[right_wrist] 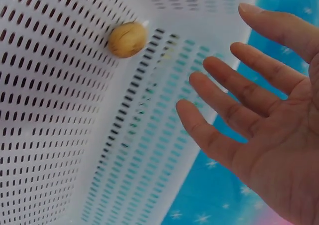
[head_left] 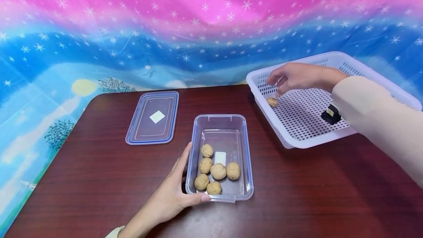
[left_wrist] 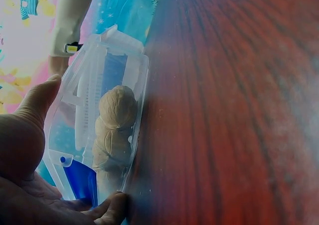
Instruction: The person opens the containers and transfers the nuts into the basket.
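At the lower centre of the head view, the left hand point(head_left: 171, 194) gripped the near left corner of a clear box point(head_left: 228, 141), its thumb over the near rim and its other fingers along the left wall, partly hidden there. Six walnuts point(head_left: 218, 171) lay inside, mostly toward the near end; from the left wrist they showed only dimly through the plastic, the lowest partly covered by fingertips. At the right of the head view, the right hand point(head_left: 294, 76) hung over a white basket point(head_left: 307, 143), fingers loosely bent; the right wrist view showed them spread, apart from the lone walnut point(head_left: 272, 102) by the basket's left wall. A cream sleeve point(head_left: 370, 109) hid part of the basket and was cut off by the right edge. The small black device point(head_left: 331, 119) by the wrist bore a yellow patch too small to make out. Walnuts overlapped a white label point(head_left: 220, 157) on the box floor, and faint marks point(head_left: 235, 156) beside it were unreadable. At centre left lay a lid point(head_left: 142, 120) with a white diamond-set sticker point(head_left: 156, 116).
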`<state>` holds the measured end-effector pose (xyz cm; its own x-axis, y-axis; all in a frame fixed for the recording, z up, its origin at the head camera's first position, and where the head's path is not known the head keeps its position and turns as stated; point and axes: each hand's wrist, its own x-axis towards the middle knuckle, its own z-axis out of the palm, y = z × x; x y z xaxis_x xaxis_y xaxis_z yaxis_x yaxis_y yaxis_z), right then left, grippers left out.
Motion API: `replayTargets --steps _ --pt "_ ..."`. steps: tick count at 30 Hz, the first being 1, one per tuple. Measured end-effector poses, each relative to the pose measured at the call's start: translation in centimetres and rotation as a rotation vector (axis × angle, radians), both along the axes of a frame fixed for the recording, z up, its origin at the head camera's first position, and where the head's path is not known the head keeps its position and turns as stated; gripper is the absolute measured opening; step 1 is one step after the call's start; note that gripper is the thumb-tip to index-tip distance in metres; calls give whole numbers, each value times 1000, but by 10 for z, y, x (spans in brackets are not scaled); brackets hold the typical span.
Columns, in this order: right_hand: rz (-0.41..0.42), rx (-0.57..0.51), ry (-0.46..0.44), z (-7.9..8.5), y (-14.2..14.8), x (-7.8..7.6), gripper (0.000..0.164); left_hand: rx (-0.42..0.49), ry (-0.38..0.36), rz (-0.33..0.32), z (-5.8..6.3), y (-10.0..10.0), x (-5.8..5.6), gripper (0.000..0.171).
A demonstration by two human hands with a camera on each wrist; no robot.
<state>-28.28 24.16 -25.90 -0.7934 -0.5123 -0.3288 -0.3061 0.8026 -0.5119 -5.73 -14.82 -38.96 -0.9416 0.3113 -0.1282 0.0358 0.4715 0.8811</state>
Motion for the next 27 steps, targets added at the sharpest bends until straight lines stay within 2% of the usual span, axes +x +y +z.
replayTargets --steps 4,9,15,19,27 --pt "-13 13 21 8 -7 13 61 1 3 1 0 0 0 130" --pt "-7 36 98 15 -21 36 65 0 -4 1 0 0 0 129" --pt "-3 3 189 19 -40 59 58 5 -7 2 0 0 1 128" --pt "-5 -54 230 15 -50 77 53 6 -4 1 -1 1 2 128" --pt "-3 -190 254 -4 -65 113 47 11 -12 7 -1 1 2 127"
